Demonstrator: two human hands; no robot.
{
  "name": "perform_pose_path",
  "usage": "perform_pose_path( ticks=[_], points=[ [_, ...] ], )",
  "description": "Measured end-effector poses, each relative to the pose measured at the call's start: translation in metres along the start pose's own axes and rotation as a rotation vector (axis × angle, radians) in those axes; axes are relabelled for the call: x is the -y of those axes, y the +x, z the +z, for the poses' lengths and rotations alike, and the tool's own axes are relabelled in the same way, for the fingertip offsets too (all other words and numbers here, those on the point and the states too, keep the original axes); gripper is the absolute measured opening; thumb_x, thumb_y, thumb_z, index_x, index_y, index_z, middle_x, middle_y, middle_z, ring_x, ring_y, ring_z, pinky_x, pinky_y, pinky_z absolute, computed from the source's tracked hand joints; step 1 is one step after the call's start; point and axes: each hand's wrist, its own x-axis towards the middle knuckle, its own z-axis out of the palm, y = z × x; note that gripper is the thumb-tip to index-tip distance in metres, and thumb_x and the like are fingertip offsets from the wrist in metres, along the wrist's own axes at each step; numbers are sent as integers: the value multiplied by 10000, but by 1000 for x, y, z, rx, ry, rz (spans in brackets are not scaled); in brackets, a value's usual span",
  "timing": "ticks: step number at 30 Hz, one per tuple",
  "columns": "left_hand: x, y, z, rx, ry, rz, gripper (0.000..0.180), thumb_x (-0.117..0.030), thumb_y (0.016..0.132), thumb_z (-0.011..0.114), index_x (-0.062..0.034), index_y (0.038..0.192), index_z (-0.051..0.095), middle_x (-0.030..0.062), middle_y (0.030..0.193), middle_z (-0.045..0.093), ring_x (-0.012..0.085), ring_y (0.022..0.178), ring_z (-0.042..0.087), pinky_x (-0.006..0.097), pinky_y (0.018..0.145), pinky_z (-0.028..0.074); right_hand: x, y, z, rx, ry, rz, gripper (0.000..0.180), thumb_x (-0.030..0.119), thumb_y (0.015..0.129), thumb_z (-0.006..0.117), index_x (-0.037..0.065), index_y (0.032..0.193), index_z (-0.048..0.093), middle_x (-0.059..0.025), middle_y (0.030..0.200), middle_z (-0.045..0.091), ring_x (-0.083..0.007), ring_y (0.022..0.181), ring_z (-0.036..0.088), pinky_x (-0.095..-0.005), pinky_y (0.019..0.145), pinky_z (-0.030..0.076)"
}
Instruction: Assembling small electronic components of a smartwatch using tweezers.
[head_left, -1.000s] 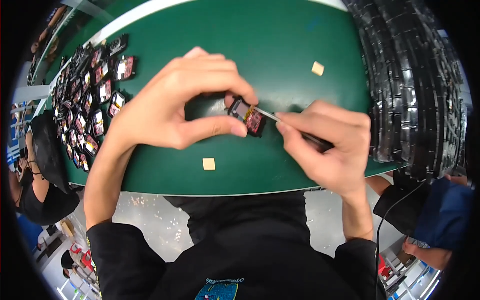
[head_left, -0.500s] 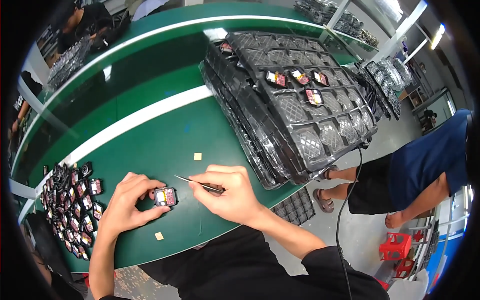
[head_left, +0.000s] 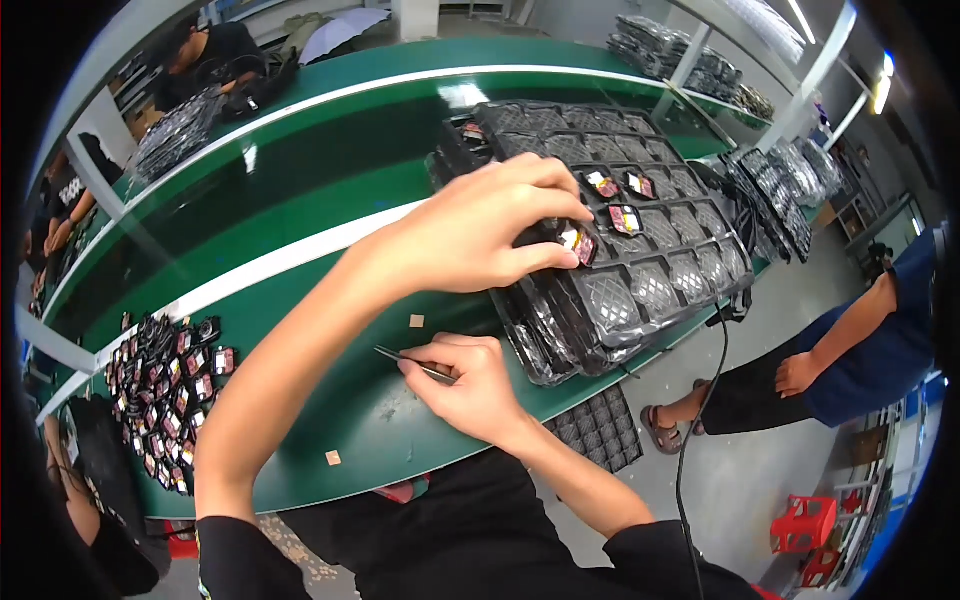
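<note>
My left hand (head_left: 490, 225) reaches across to the black compartment tray (head_left: 610, 305). Thumb and fingers pinch a small square black-cased electronic module (head_left: 577, 243) with a pinkish circuit board, over a pocket at the tray's left side; whether it touches the pocket is hidden. Other such modules lie in the tray near it, among them one module (head_left: 626, 219) just to the right. Low over the green table (head_left: 300, 440), my right hand (head_left: 470, 385) grips thin metal tweezers (head_left: 400, 358), tips pointing left. Nothing shows between the tips.
A heap of similar modules (head_left: 165, 400) covers the table's left end. Two small beige squares lie there too, one square (head_left: 416, 321) left of the trays. More trays are stacked underneath. A person in blue (head_left: 870, 350) stands at right, by a hanging black cable (head_left: 690, 440).
My left hand has carried the module from the table up and right to the tray. My right hand keeps the tweezers nearly in place. The head view has shifted slightly.
</note>
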Motion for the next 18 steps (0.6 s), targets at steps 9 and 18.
perform_pose_path(
  ticks=[9, 18],
  points=[
    [9, -122, -48, -53, 159, -336, 297, -165, 1018, 779, -69, 1298, 761, 105, 1353, 705, 322, 1291, 646, 454, 1098, 523, 11, -1, -3, 5, -107, -75, 123, 13, 910, 831, -44, 1018, 840, -115, 729, 707, -172, 549, 643, -322, 524, 476],
    [-26, -294, -152, 84, 657, -1053, 381, -258, 950, 856, -39, 1249, 766, 139, 1280, 731, 360, 1279, 658, 450, 1102, 524, 7, -3, -1, 25, -122, -106, 131, -17, 893, 840, -57, 1017, 838, -104, 724, 711, -151, 550, 639, -293, 501, 461]
  ],
)
